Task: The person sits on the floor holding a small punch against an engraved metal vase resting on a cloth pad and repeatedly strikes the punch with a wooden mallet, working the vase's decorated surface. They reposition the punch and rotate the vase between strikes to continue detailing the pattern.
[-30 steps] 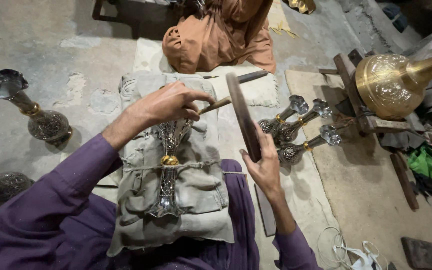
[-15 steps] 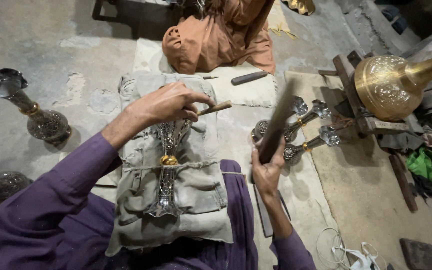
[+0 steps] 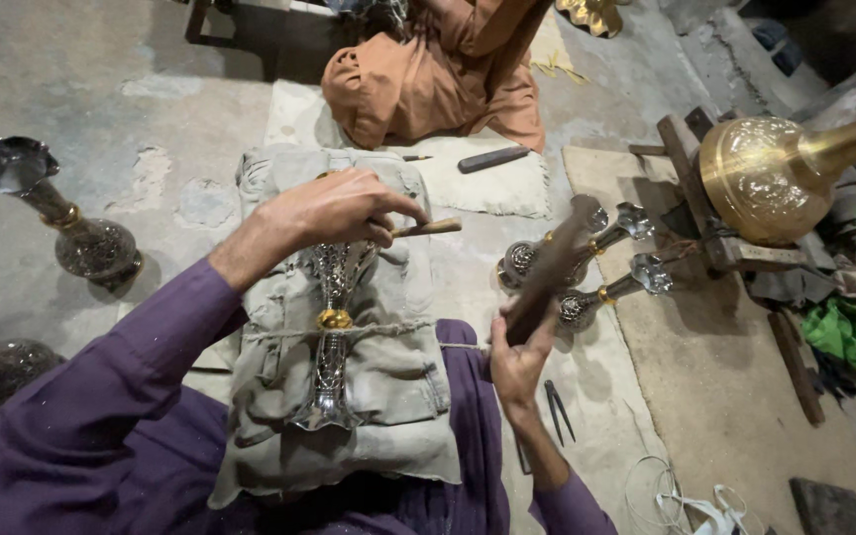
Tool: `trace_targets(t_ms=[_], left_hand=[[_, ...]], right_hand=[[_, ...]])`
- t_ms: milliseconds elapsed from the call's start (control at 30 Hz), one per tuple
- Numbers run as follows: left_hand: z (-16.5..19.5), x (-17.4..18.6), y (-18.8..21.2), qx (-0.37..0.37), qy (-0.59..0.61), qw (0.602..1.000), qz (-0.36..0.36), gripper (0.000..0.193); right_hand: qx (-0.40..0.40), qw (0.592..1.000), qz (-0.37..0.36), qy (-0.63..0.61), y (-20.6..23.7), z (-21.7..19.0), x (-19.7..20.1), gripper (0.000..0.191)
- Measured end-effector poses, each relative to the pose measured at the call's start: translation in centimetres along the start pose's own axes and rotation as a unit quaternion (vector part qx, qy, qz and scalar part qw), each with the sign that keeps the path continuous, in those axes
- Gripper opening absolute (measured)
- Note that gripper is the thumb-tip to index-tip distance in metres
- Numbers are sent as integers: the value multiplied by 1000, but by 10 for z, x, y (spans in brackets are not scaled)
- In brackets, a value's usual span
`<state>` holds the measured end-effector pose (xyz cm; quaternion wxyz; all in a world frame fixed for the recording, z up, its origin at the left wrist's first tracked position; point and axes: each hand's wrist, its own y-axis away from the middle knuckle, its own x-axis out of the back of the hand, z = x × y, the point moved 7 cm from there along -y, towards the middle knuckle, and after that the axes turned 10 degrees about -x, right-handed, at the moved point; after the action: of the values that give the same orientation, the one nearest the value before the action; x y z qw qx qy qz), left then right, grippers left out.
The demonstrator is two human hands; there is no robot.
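A silver engraved vase (image 3: pixel 333 327) with a gold band lies on a grey cushion (image 3: pixel 388 396) across my lap, tied down by a string. My left hand (image 3: pixel 334 210) rests on the vase's upper part and grips a wooden-handled chisel (image 3: pixel 428 228). My right hand (image 3: pixel 517 362) holds a dark wooden mallet (image 3: pixel 547 267), raised and tilted to the right of the vase, apart from the chisel.
Three small silver vases (image 3: pixel 587 263) lie on the floor to the right. A large brass vessel (image 3: pixel 775 173) rests on a wooden stand. Two dark vases (image 3: pixel 61 213) stand at left. A person in orange cloth (image 3: pixel 428 79) sits ahead. Metal tongs (image 3: pixel 557 408) lie near my right wrist.
The mallet has swung from upright down and to the right, away from the chisel. My left hand with the chisel has stayed on the vase.
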<state>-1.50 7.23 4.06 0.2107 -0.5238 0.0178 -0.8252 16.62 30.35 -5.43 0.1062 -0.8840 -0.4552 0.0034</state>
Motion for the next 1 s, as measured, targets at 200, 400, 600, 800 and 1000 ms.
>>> trace_targets(t_ms=[200, 400, 600, 800, 1000], left_hand=[[3, 0, 0, -5, 22, 1000, -22, 51], [7, 1, 4, -44, -49, 998, 17, 47], [0, 12, 67, 15, 111, 912, 394, 45], [-4, -21, 94, 116, 179, 823, 527, 45], [7, -30, 94, 86, 134, 828, 538, 45]], right_hand=[[164, 967, -16, 194, 16, -11, -10, 69], [-9, 951, -97, 294, 13, -8, -17, 79], [-26, 986, -142, -88, 34, -37, -9, 73], [-115, 933, -339, -14, 62, -8, -56, 48], [105, 939, -225, 240, -4, -48, -37, 52]])
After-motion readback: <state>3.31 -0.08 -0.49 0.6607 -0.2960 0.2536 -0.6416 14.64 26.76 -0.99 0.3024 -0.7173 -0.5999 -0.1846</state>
